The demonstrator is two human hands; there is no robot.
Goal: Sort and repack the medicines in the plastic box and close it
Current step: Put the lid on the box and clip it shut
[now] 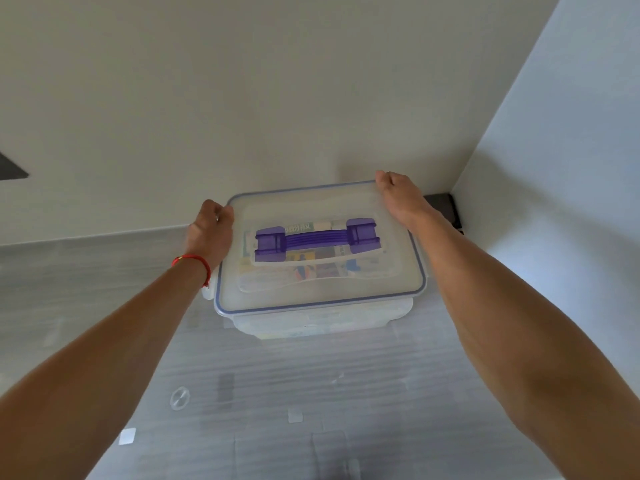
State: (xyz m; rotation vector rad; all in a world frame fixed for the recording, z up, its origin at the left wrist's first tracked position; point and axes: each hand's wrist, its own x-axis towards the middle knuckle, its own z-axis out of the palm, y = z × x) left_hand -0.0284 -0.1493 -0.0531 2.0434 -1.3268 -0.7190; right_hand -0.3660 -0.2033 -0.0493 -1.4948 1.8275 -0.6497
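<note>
Two bare forearms are entering from the lower left and lower right corners of the frame and are converging on the middle. On the grey wood-grain table [346, 393], in the lower part of the frame, a small clear round disc [179, 398] is lying at lower left, with a small white square [127, 436] just below it and another pale square [295, 415] lying toward the lower centre. Above these, at mid-frame, the translucent plastic box [322, 323] is sitting on the table with its lid [311, 292] resting on top; the lid is carrying a blue seal line round its edge and a purple handle [317, 240] lying flat across its middle. Coloured medicine packets [322, 268] are showing dimly through the lid, their print being too blurred to read. The left hand [209, 233], wearing a red string bracelet [194, 263] at the wrist, is gripping the lid's left edge with curled fingers. The right hand [398, 195] is curling its fingers over the lid's far right corner. Behind the box, a pale wall [277, 98] is filling the upper frame, and a second wall [571, 133] is meeting it at the upper right; a dark object [446, 206] is sitting in that corner, partly hidden by the right forearm.
</note>
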